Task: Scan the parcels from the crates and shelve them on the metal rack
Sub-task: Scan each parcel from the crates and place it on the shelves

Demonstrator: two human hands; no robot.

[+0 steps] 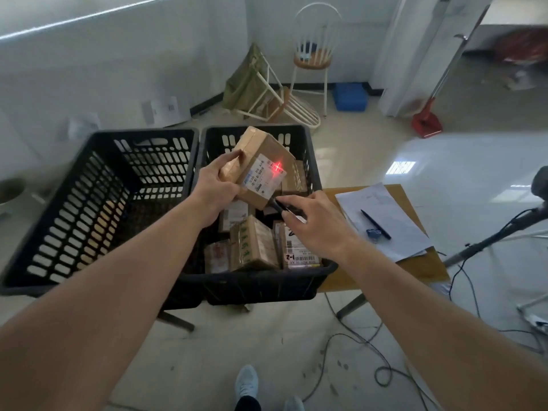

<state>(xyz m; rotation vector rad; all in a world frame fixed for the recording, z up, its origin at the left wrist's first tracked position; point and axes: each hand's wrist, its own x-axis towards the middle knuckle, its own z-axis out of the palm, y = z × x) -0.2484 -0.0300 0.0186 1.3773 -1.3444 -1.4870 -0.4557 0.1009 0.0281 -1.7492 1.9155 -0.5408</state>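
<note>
My left hand [215,189] grips a brown cardboard parcel [258,149] by its left end and holds it tilted above the right black crate [308,280]. A red cross of scanner light falls on the parcel's white label [262,176]. My right hand [317,222] holds a small dark scanner [280,206] just below and right of the parcel, pointed at the label. Several more taped brown parcels [255,244] lie in the right crate. The left black crate [98,203] looks nearly bare inside. The metal rack is out of view.
A small wooden table [415,271] to the right carries papers [382,221] and a pen [375,224]. A black stand [498,232] and cables [382,375] cross the floor at right. Two chairs, one tipped, a blue box and a red dustpan stand beyond.
</note>
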